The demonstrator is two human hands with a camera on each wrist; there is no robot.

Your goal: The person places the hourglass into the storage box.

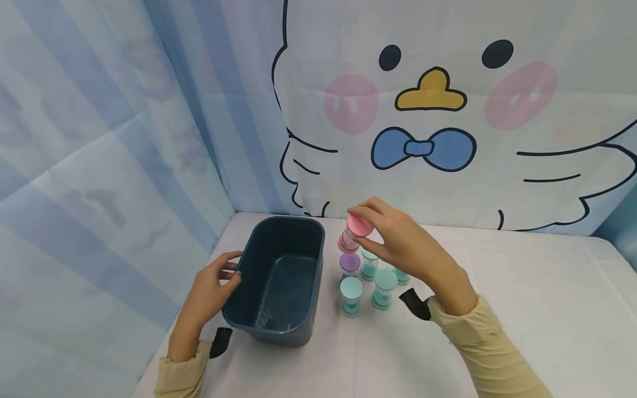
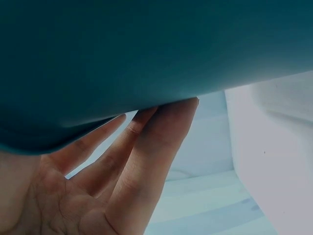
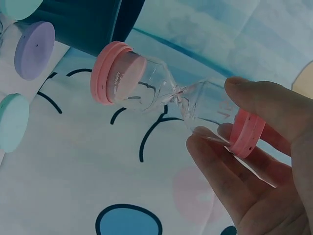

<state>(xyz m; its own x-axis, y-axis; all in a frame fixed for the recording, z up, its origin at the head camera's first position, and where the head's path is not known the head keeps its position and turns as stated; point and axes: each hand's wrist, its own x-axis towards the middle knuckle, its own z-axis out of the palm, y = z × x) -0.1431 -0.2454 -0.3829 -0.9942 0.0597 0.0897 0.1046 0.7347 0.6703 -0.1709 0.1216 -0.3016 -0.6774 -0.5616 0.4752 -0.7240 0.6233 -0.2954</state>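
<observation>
Right of the bin [image 1: 298, 335] being touched by the straight-fingered left grip [image 1: 206, 290], a pink hourglass [image 1: 352, 235] is being pinched by the right grip [image 1: 400, 237], steady clearance from the purple hourglass [image 1: 350, 261] being advised.

And that's 4 grn hourglasses [image 1: 350, 297], 1 purp. hourglass [image 1: 350, 263], 1 pink hourglass [image 1: 355, 232], 6 tot.! Plus 1 bin [image 1: 293, 336], 1 L hand [image 1: 211, 284], 1 R hand [image 1: 400, 237]!

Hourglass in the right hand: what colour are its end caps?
The hourglass has pink end caps, best seen in the right wrist view.
</observation>
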